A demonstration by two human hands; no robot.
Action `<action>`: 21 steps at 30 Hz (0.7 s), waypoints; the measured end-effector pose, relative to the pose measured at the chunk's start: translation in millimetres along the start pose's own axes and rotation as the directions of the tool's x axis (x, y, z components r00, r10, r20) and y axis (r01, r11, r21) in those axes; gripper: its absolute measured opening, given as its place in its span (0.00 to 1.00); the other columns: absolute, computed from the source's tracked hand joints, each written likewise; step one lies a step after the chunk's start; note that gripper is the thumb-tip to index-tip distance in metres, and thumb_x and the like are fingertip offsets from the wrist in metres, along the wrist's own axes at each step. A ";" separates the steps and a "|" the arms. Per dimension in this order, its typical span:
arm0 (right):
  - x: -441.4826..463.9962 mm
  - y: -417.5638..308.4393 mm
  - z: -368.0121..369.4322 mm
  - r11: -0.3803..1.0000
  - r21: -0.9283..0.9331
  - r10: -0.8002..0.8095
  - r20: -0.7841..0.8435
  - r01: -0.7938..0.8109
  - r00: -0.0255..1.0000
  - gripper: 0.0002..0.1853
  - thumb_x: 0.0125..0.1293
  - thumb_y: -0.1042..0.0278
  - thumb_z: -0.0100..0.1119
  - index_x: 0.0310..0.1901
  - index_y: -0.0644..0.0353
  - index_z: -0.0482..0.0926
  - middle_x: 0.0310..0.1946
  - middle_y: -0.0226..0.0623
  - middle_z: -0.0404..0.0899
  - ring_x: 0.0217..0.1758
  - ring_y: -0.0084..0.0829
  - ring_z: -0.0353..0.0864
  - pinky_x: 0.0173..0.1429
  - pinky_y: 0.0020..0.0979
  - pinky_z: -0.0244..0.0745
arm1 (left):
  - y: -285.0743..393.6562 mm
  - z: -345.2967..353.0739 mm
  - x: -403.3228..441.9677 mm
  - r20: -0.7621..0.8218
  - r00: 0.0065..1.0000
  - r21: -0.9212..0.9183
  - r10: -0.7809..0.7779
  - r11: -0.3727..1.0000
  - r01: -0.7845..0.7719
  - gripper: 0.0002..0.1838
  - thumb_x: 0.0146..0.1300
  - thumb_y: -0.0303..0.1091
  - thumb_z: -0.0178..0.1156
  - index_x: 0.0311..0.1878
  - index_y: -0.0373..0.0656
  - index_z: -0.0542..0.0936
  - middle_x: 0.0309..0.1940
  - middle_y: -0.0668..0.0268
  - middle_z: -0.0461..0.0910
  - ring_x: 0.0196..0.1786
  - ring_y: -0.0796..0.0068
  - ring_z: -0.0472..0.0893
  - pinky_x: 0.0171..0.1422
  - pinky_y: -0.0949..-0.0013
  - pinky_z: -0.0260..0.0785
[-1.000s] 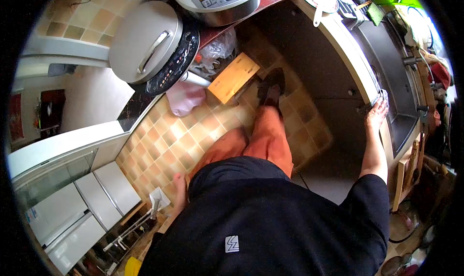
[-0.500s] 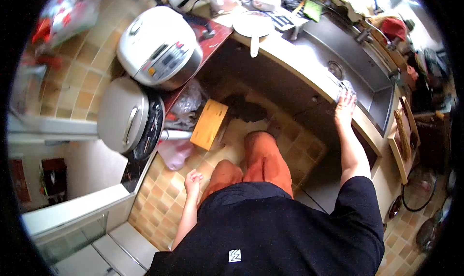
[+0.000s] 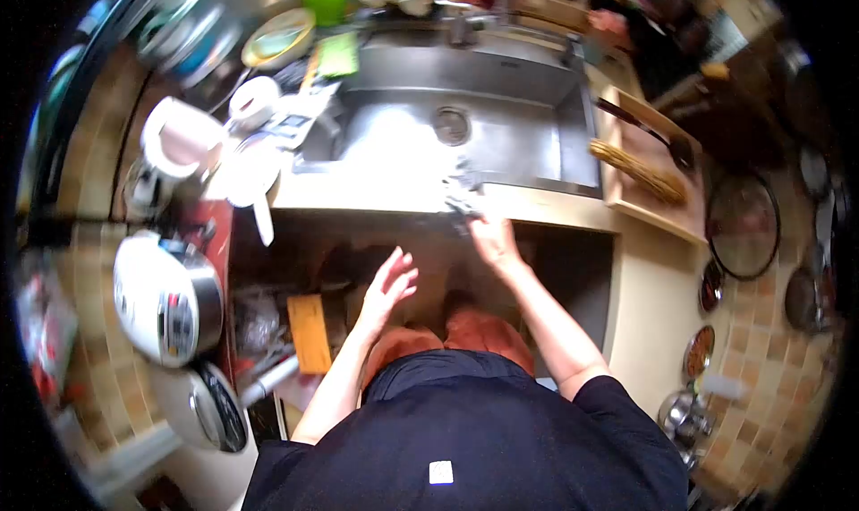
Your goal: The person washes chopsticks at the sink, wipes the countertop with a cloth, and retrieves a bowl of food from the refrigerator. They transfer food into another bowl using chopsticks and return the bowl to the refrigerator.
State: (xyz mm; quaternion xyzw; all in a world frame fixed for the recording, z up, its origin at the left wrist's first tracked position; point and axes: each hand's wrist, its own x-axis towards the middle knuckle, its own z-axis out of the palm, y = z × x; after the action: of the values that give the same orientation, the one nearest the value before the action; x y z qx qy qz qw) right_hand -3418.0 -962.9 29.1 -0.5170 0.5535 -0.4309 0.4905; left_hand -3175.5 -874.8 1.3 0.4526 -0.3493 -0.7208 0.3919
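Note:
At the front edge of the sink, my right hand (image 3: pixel 492 240) grips a crumpled grey-and-white cloth (image 3: pixel 462 189). Motion blurs the cloth, and part of it lies over the light counter edge (image 3: pixel 546 204). My left hand (image 3: pixel 391 283) is raised in front of my body, below the counter edge, fingers apart and nothing in them. Beyond the cloth is the steel sink (image 3: pixel 523 157), with a round drain (image 3: pixel 451 126) in its floor.
Left of the sink are a white pan (image 3: pixel 249 175), a green sponge (image 3: pixel 338 55) and a pink-white jug (image 3: pixel 182 138). A wooden tray (image 3: pixel 658 216) with a bundle of sticks (image 3: pixel 640 171) is at the right. A rice cooker (image 3: pixel 165 296) stands at the left.
My view has turned right toward the sink. My left hand has risen from beside my leg and its fingers have spread. My right hand, with the cloth, has drawn closer in front of me.

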 end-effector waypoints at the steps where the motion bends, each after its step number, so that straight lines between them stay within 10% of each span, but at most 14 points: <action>1: 3.9 -8.5 -0.6 0.978 0.207 -0.037 -0.019 0.040 0.999 0.27 0.58 0.80 0.50 0.62 0.61 0.74 0.55 0.49 0.79 0.62 0.39 0.78 0.68 0.32 0.69 | 12.8 32.8 29.5 0.003 1.000 -0.136 0.000 0.991 0.000 0.37 0.72 0.46 0.56 0.78 0.51 0.52 0.74 0.58 0.59 0.70 0.59 0.68 0.68 0.58 0.68; 3: 4.6 -11.9 4.4 0.992 0.124 0.009 -0.012 -0.007 1.000 0.24 0.58 0.81 0.49 0.59 0.63 0.77 0.57 0.51 0.78 0.64 0.41 0.76 0.69 0.33 0.69 | 29.3 73.5 83.9 0.030 0.999 -0.564 -0.034 0.825 0.045 0.34 0.72 0.47 0.57 0.75 0.47 0.60 0.69 0.53 0.67 0.66 0.53 0.73 0.66 0.55 0.70; 5: -12.1 -24.8 25.6 0.928 -0.246 -0.311 -0.091 0.281 0.946 0.22 0.61 0.79 0.51 0.59 0.64 0.76 0.56 0.48 0.79 0.61 0.41 0.78 0.66 0.33 0.71 | 61.8 89.9 125.3 0.200 0.964 -0.663 -0.174 0.701 0.264 0.30 0.71 0.47 0.57 0.69 0.39 0.65 0.62 0.50 0.73 0.61 0.50 0.77 0.65 0.51 0.73; 7: -13.2 -52.2 25.8 0.813 -0.437 -0.475 -0.117 0.384 0.872 0.20 0.64 0.75 0.54 0.58 0.63 0.76 0.55 0.51 0.79 0.59 0.42 0.80 0.64 0.34 0.72 | 82.2 100.6 151.6 0.043 0.995 -0.761 -0.093 0.642 0.092 0.24 0.71 0.43 0.54 0.61 0.33 0.71 0.56 0.50 0.77 0.57 0.49 0.78 0.66 0.45 0.72; 10: 2.8 -56.6 5.8 0.962 0.027 -0.272 0.152 0.271 0.950 0.18 0.70 0.70 0.53 0.59 0.65 0.75 0.58 0.54 0.76 0.57 0.41 0.81 0.63 0.36 0.73 | 87.5 81.7 161.4 0.065 0.985 -0.830 -0.161 0.540 0.143 0.22 0.69 0.39 0.55 0.61 0.36 0.73 0.58 0.49 0.77 0.60 0.50 0.77 0.67 0.45 0.71; 13: 27.9 -89.5 11.6 0.639 0.732 -0.004 0.310 -0.236 0.951 0.18 0.75 0.68 0.46 0.61 0.69 0.70 0.58 0.45 0.74 0.54 0.34 0.83 0.45 0.29 0.83 | 84.8 63.8 156.2 0.084 0.975 -0.607 -0.206 0.765 0.214 0.28 0.72 0.52 0.47 0.66 0.43 0.69 0.60 0.51 0.75 0.63 0.50 0.75 0.67 0.48 0.70; 17: 56.6 -69.1 19.5 0.560 0.772 0.166 0.252 -0.301 0.953 0.20 0.73 0.66 0.49 0.62 0.68 0.67 0.59 0.46 0.75 0.53 0.36 0.84 0.44 0.27 0.83 | 105.4 29.4 170.9 0.315 0.929 -0.544 -0.196 0.764 0.346 0.18 0.72 0.49 0.51 0.54 0.46 0.76 0.50 0.62 0.82 0.49 0.67 0.83 0.51 0.62 0.79; 21: 46.9 -38.1 16.8 0.819 0.548 0.243 -0.060 -0.171 0.968 0.19 0.74 0.62 0.50 0.58 0.67 0.71 0.54 0.47 0.80 0.48 0.32 0.85 0.47 0.29 0.82 | 148.7 -3.2 163.9 -0.266 0.941 -0.007 0.208 0.976 -0.217 0.12 0.71 0.38 0.56 0.49 0.40 0.79 0.40 0.67 0.82 0.41 0.75 0.80 0.49 0.70 0.73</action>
State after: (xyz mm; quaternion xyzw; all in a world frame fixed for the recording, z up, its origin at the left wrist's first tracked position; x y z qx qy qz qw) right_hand -3394.9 -1012.6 59.5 -0.2667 0.4934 -0.5448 0.6234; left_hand -3181.9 -1086.5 65.8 0.4968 -0.3277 -0.6141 0.5184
